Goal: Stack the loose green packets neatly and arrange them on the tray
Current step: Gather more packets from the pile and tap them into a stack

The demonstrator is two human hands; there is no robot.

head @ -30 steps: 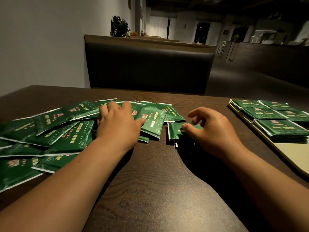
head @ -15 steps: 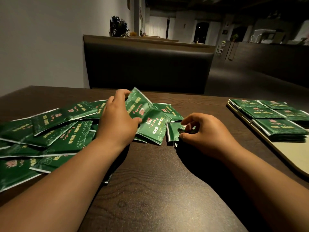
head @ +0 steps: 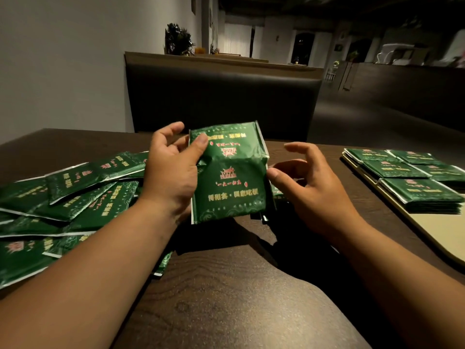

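Note:
My left hand holds two overlapping green packets upright above the dark table, thumb pressed on the upper one's front. My right hand is just right of them, fingers spread, thumb tip touching the packets' right edge. Several loose green packets lie scattered on the table at the left. A beige tray at the right edge carries neat stacks of green packets. A small pile of packets sits hidden behind the held ones.
The dark wooden table spreads in front of me. A dark booth seat back stands across the table, with a grey wall to the left and a potted plant on the ledge behind.
My left hand picked packets off the loose pile and raised them upright at the centre. My right hand lifted off the small pile on the table and opened beside them.

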